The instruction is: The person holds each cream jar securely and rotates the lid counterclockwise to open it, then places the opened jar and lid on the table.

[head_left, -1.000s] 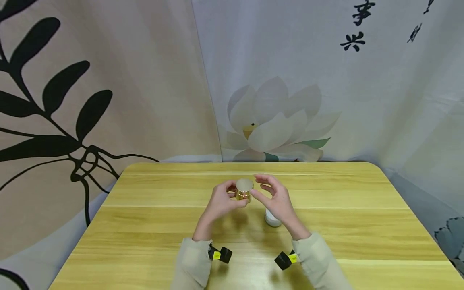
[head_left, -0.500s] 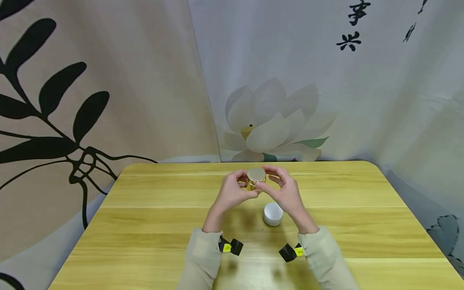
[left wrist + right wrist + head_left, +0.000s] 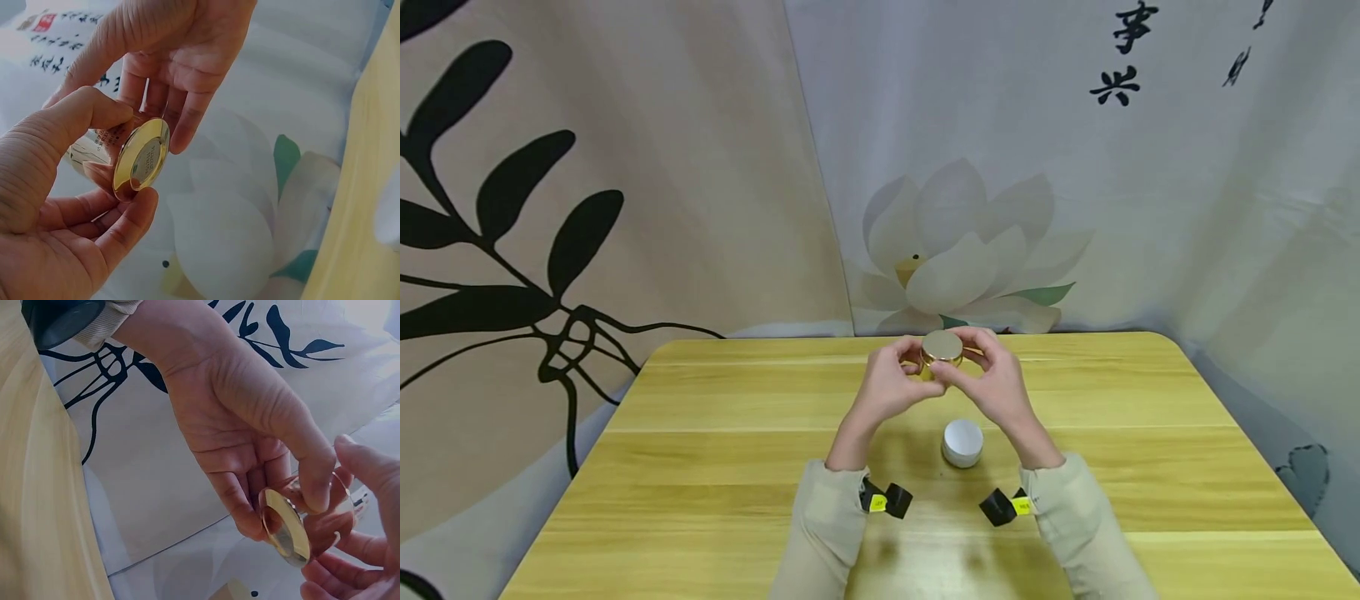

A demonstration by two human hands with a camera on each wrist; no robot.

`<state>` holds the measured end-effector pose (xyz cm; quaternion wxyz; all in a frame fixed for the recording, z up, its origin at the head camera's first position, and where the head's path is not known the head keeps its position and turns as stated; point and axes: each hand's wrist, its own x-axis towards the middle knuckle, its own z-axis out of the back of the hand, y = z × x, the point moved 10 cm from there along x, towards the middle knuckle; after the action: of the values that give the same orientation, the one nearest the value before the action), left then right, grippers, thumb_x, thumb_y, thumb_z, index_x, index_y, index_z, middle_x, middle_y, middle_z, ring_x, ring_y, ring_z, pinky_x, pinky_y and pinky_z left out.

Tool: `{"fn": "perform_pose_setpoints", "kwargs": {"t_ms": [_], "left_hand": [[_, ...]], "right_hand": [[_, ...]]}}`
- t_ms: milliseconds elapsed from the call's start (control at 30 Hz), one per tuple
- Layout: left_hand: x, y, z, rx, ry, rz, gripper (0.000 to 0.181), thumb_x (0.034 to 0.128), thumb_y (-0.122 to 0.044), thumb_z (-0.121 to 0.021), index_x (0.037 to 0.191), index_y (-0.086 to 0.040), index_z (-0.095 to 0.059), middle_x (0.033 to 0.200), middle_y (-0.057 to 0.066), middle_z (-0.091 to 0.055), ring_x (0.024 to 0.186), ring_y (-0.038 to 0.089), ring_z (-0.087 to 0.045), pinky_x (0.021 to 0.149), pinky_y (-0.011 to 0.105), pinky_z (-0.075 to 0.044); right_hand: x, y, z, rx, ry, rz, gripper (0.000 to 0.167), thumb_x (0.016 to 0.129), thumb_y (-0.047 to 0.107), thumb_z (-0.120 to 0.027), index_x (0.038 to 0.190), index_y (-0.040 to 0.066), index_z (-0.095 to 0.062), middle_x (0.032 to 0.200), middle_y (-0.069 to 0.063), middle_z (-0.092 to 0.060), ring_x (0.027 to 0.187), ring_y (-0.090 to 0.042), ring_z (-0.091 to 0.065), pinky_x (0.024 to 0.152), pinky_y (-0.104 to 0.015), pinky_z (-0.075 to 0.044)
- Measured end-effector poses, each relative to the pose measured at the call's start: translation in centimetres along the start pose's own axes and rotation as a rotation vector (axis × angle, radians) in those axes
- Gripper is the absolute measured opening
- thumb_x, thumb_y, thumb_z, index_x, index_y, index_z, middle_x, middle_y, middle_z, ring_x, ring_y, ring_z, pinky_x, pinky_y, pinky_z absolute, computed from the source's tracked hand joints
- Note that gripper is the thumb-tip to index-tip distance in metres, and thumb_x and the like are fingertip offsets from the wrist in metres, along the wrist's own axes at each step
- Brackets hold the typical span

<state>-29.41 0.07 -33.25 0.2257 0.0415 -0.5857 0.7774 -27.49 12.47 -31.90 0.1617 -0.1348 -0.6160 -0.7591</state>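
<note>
A gold cosmetic jar (image 3: 942,345) with a flat, pale-topped lid is held up above the far part of the table. My left hand (image 3: 886,383) pinches it low down between thumb and fingers. From the other side, my right hand (image 3: 996,382) grips it near the lid, its thumb at the front. In the left wrist view, the shiny round base (image 3: 142,156) of the jar faces the camera and bears a small round label. Below both hands, a white round jar (image 3: 962,442) stands on the table, touched by neither.
The light wooden table (image 3: 715,467) has its far edge just beyond the hands. A printed curtain (image 3: 722,167) with leaves, a lotus and black characters hangs behind it. Black cameras (image 3: 898,501) sit at both wrists.
Both hands and the gold jar have moved right and farther away. The right hand, at first loosely beside the jar, has closed onto it. The white jar has come into fuller view.
</note>
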Motion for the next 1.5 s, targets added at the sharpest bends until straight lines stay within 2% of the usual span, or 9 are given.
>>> {"fn": "perform_pose_setpoints", "kwargs": {"t_ms": [267, 467, 667, 800, 933, 1100, 1300, 1400, 1500], "left_hand": [[0.2, -0.4, -0.2, 0.004, 0.019, 0.005, 0.038, 0.0674, -0.003, -0.077, 0.102, 0.004, -0.062, 0.086, 0.01, -0.059, 0.077, 0.018, -0.051, 0.076, 0.041, -0.054], [0.2, -0.5, -0.3, 0.031, 0.034, 0.003, 0.038, 0.0683, -0.005, -0.077, 0.103, 0.003, -0.063, 0.085, 0.008, -0.061, 0.076, 0.016, -0.051, 0.072, 0.029, -0.053], [0.3, -0.8, -0.1, 0.033, 0.036, -0.005, 0.033, 0.068, -0.005, -0.077, 0.098, 0.002, -0.063, 0.082, 0.007, -0.06, 0.074, 0.014, -0.051, 0.074, 0.037, -0.054], [0.4, -1.2, 0.1, 0.037, 0.042, -0.021, 0.032, 0.0678, -0.005, -0.077, 0.095, 0.003, -0.064, 0.084, 0.008, -0.062, 0.074, 0.014, -0.052, 0.075, 0.041, -0.053], [0.5, -1.3, 0.3, 0.047, 0.049, -0.014, 0.034, 0.0675, -0.004, -0.078, 0.098, 0.003, -0.064, 0.089, 0.01, -0.064, 0.077, 0.018, -0.056, 0.077, 0.04, -0.053], [0.5, -1.2, 0.2, 0.034, 0.049, -0.003, 0.035, 0.0679, -0.002, -0.077, 0.1, 0.004, -0.063, 0.089, 0.011, -0.064, 0.081, 0.026, -0.058, 0.08, 0.038, -0.053], [0.5, -1.3, 0.2, 0.041, 0.034, -0.016, 0.034, 0.0671, -0.002, -0.077, 0.098, 0.003, -0.064, 0.086, 0.01, -0.064, 0.079, 0.02, -0.057, 0.077, 0.032, -0.053], [0.5, -1.3, 0.2, 0.036, 0.033, -0.016, 0.033, 0.0672, -0.002, -0.077, 0.098, 0.003, -0.064, 0.085, 0.009, -0.064, 0.076, 0.016, -0.056, 0.076, 0.032, -0.053], [0.4, -1.2, 0.2, 0.024, 0.035, -0.006, 0.033, 0.0673, -0.002, -0.078, 0.097, 0.003, -0.064, 0.086, 0.01, -0.064, 0.076, 0.014, -0.055, 0.077, 0.033, -0.053]], "right_hand": [[0.3, 0.2, 0.4, -0.004, -0.008, 0.0, 0.039, 0.077, 0.004, -0.075, 0.112, -0.004, -0.06, 0.11, -0.015, -0.054, 0.104, -0.021, -0.054, 0.097, -0.029, -0.042], [0.3, 0.5, 0.5, 0.005, -0.014, 0.044, 0.036, 0.076, 0.002, -0.075, 0.108, -0.005, -0.062, 0.109, -0.015, -0.055, 0.102, -0.019, -0.054, 0.094, -0.023, -0.043], [0.5, 0.8, 0.5, -0.001, 0.005, 0.08, 0.035, 0.077, 0.001, -0.074, 0.109, -0.003, -0.063, 0.109, -0.014, -0.056, 0.101, -0.014, -0.053, 0.094, -0.021, -0.043], [0.7, 0.8, 0.3, 0.008, 0.055, 0.073, 0.035, 0.08, 0.001, -0.071, 0.114, -0.004, -0.061, 0.113, -0.014, -0.055, 0.103, -0.016, -0.052, 0.096, -0.024, -0.042], [0.7, 0.8, 0.1, -0.022, 0.1, 0.043, 0.041, 0.082, 0.002, -0.07, 0.121, -0.003, -0.058, 0.121, -0.015, -0.052, 0.111, -0.02, -0.049, 0.101, -0.034, -0.039], [0.8, 1.0, 0.2, -0.055, 0.059, 0.008, 0.05, 0.077, 0.007, -0.076, 0.119, -0.002, -0.051, 0.12, -0.015, -0.05, 0.115, -0.024, -0.046, 0.103, -0.043, -0.035], [0.9, 1.2, 0.6, -0.025, 0.002, 0.01, 0.038, 0.073, 0.003, -0.078, 0.102, -0.005, -0.055, 0.116, -0.019, -0.05, 0.111, -0.024, -0.046, 0.103, -0.043, -0.036], [0.9, 1.4, 0.6, -0.006, 0.032, 0.039, 0.035, 0.075, 0.001, -0.076, 0.105, -0.006, -0.059, 0.117, -0.018, -0.05, 0.11, -0.021, -0.047, 0.103, -0.042, -0.036], [0.8, 1.6, 0.4, 0.015, 0.087, 0.071, 0.035, 0.078, -0.001, -0.072, 0.111, -0.005, -0.061, 0.12, -0.016, -0.05, 0.11, -0.017, -0.048, 0.102, -0.034, -0.038]]}}
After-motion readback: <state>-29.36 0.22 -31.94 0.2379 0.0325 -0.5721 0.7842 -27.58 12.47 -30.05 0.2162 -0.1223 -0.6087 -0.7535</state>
